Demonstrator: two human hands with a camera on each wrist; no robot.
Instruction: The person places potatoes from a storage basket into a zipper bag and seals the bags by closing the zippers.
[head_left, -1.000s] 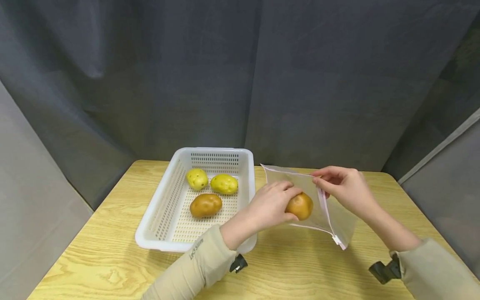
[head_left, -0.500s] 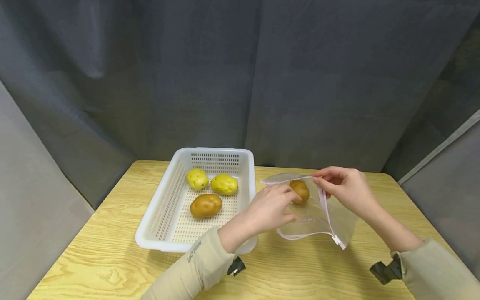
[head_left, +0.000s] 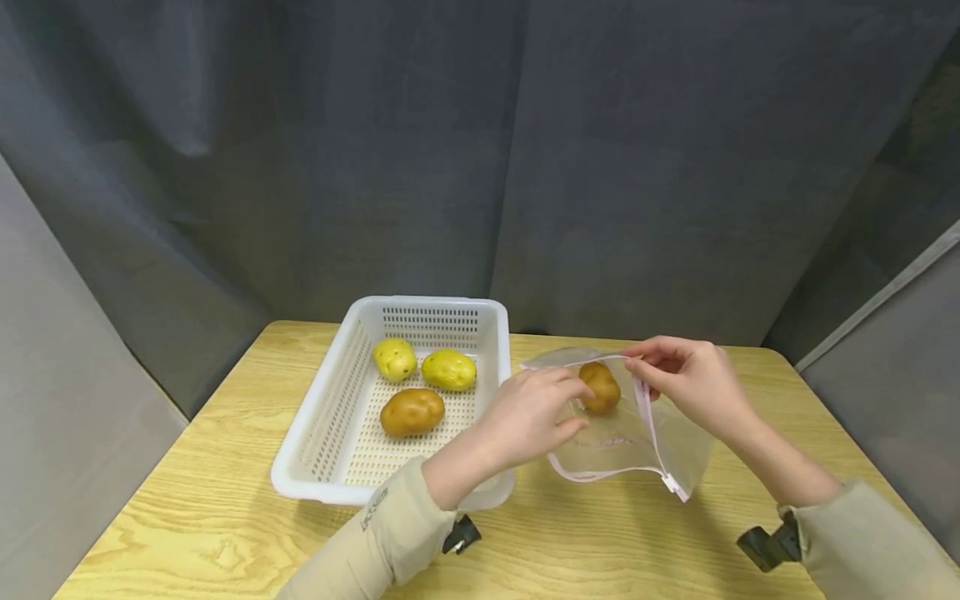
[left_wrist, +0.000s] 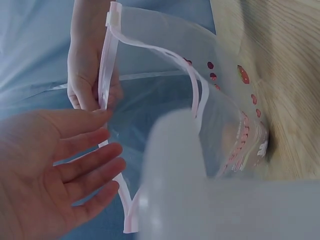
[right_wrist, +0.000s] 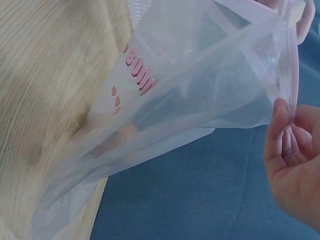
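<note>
Brown and rounded, one smooth potato [head_left: 599, 388] lies low inside a translucent plastic bag with pink trim [head_left: 611, 450], between and below the two hands, nearer the left fingertips in the head view; its long axis is hard to tell. The left hand [head_left: 528, 417] is loosely spread, holding nothing, at the gaping mouth; rim contact is unclear. The right hand [head_left: 693, 383] pinches the pink-trimmed edge. Leftward on the wooden tabletop [head_left: 180, 517] stands a white perforated plastic basket [head_left: 337, 492].
</note>
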